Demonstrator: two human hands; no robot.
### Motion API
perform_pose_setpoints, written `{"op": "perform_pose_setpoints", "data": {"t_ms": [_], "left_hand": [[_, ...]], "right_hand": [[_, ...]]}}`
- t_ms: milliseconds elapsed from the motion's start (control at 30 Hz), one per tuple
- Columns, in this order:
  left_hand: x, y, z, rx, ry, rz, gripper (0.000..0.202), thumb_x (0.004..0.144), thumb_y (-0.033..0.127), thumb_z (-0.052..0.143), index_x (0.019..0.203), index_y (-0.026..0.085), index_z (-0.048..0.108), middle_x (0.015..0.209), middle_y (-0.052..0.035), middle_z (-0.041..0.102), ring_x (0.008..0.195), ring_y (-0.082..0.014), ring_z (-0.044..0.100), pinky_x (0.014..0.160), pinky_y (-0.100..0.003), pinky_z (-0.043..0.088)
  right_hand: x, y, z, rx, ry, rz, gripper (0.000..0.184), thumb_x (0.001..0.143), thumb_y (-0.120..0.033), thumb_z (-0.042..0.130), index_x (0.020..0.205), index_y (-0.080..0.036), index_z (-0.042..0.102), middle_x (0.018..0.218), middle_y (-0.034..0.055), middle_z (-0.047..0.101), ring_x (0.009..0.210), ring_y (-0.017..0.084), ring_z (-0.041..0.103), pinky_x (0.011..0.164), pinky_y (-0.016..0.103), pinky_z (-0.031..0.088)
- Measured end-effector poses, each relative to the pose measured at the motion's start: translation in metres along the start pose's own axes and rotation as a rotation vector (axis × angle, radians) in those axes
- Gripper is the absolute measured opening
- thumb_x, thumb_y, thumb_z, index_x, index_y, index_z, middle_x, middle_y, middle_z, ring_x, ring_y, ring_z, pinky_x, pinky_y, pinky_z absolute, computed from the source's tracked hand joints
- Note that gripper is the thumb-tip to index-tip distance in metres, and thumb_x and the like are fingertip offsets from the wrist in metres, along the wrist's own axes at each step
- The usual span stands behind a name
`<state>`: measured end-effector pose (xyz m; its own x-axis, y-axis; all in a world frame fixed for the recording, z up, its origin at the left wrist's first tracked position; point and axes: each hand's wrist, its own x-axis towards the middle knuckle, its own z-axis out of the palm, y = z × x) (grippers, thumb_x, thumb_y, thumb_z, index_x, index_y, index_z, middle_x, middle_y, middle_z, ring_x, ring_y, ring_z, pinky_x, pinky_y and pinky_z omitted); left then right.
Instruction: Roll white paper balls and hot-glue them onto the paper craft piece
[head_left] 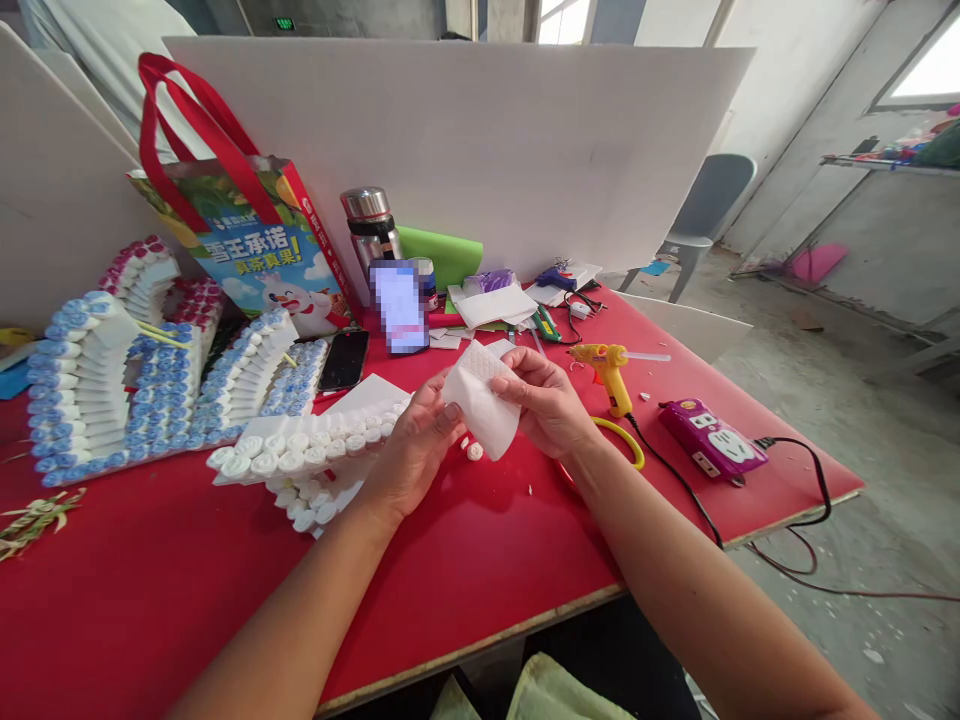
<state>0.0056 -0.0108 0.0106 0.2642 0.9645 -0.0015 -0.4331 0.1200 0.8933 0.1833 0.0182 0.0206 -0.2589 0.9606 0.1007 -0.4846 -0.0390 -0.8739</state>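
Between my two hands, above the red table, is a white paper tissue (pixel 486 405) with an embossed edge. My left hand (pixel 420 435) pinches its left side with thumb and fingers. On its upper right, my right hand (pixel 546 395) grips it with the thumb on top. Just below the tissue lies a small white rolled paper flower (pixel 474 452). Left of my left hand stands a curved white piece covered with white paper rolls (pixel 300 448). Further left are similar pieces with blue-and-white rolls (pixel 79 395) and pink-and-white rolls (pixel 139 265).
A yellow glue gun (pixel 609 375) and a purple power strip (pixel 712 440) with cords lie on the right. Behind are a lit phone (pixel 400 308), a dark phone (pixel 344 361), a steel thermos (pixel 370 225), a shopping bag (pixel 259 250) and a white board (pixel 480 150).
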Motion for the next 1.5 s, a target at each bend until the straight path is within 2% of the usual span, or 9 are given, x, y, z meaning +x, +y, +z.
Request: {"op": "perform_pose_setpoints", "data": {"t_ms": [167,300,400,467,567,733,967,1200,1500], "left_hand": [[-0.002,0.0,-0.007,0.053,0.049,0.024,0.016,0.077,0.028,0.081,0.086,0.021,0.07,0.08,0.0015,0.069,0.071,-0.0122,0.06,0.07,-0.025,0.047],[-0.009,0.011,-0.012,0.279,-0.079,0.015,0.015,0.08,0.034,0.077,0.083,0.02,0.073,0.075,0.0,0.063,0.061,-0.0114,0.054,0.057,-0.024,0.04],[-0.012,0.015,-0.011,0.49,-0.185,0.046,0.037,0.09,0.047,0.06,0.088,0.015,0.078,0.08,-0.0072,0.066,0.067,-0.0168,0.057,0.058,-0.028,0.041],[-0.012,0.014,-0.008,0.527,-0.036,0.082,0.042,0.093,0.051,0.055,0.101,0.017,0.078,0.077,-0.005,0.065,0.06,-0.0146,0.053,0.054,-0.027,0.037],[-0.009,0.009,-0.005,0.612,0.148,0.165,0.039,0.088,0.048,0.066,0.116,0.022,0.073,0.081,-0.0024,0.068,0.062,-0.0144,0.055,0.057,-0.025,0.04],[-0.009,0.006,-0.001,0.793,0.24,0.385,0.032,0.085,0.039,0.073,0.112,0.022,0.077,0.098,-0.0049,0.074,0.088,-0.0199,0.065,0.08,-0.027,0.048],[-0.008,0.001,-0.001,0.621,0.315,0.328,0.02,0.083,0.039,0.075,0.088,0.02,0.079,0.088,-0.0029,0.075,0.077,-0.0167,0.065,0.069,-0.024,0.049],[-0.01,0.003,0.003,0.508,0.291,0.284,0.023,0.085,0.037,0.072,0.098,0.02,0.081,0.088,-0.0045,0.075,0.08,-0.0167,0.065,0.073,-0.025,0.05],[-0.005,-0.009,-0.007,0.439,0.414,0.225,0.03,0.076,0.042,0.08,0.095,0.018,0.077,0.069,-0.0006,0.067,0.059,-0.012,0.057,0.057,-0.023,0.047]], "right_hand": [[0.002,-0.006,-0.002,0.034,0.018,-0.025,0.037,0.07,-0.048,0.08,0.084,-0.023,0.057,0.078,-0.0008,0.059,0.064,0.013,0.053,0.059,0.025,0.046],[0.007,-0.007,-0.006,0.137,0.011,-0.046,0.025,0.079,-0.041,0.072,0.079,-0.022,0.056,0.081,0.0007,0.058,0.068,0.013,0.052,0.064,0.027,0.048],[0.006,-0.004,-0.007,0.11,-0.06,0.018,0.02,0.079,-0.034,0.074,0.079,-0.021,0.06,0.078,-0.0006,0.057,0.064,0.011,0.048,0.061,0.025,0.045],[0.004,-0.002,-0.005,0.081,-0.112,0.052,0.019,0.077,-0.033,0.078,0.079,-0.02,0.064,0.076,-0.0014,0.058,0.063,0.01,0.047,0.06,0.024,0.043],[0.003,0.003,-0.002,0.043,-0.153,0.095,0.021,0.074,-0.032,0.082,0.078,-0.017,0.067,0.072,-0.0016,0.06,0.06,0.008,0.047,0.059,0.023,0.041],[0.004,0.011,-0.001,-0.093,-0.135,0.053,0.023,0.074,-0.035,0.083,0.078,-0.014,0.074,0.069,0.0012,0.066,0.058,0.008,0.048,0.058,0.024,0.04],[0.001,0.014,0.002,-0.275,-0.14,-0.047,0.023,0.069,-0.036,0.086,0.08,-0.016,0.081,0.076,0.004,0.072,0.07,0.014,0.06,0.066,0.027,0.049],[-0.002,0.013,0.006,-0.334,-0.104,-0.167,0.019,0.072,-0.034,0.085,0.081,-0.018,0.083,0.075,0.0035,0.07,0.069,0.014,0.059,0.063,0.027,0.047],[-0.001,0.016,0.007,-0.289,-0.133,-0.246,0.017,0.079,-0.032,0.081,0.09,-0.018,0.081,0.083,0.0046,0.071,0.07,0.014,0.06,0.063,0.028,0.047]]}}
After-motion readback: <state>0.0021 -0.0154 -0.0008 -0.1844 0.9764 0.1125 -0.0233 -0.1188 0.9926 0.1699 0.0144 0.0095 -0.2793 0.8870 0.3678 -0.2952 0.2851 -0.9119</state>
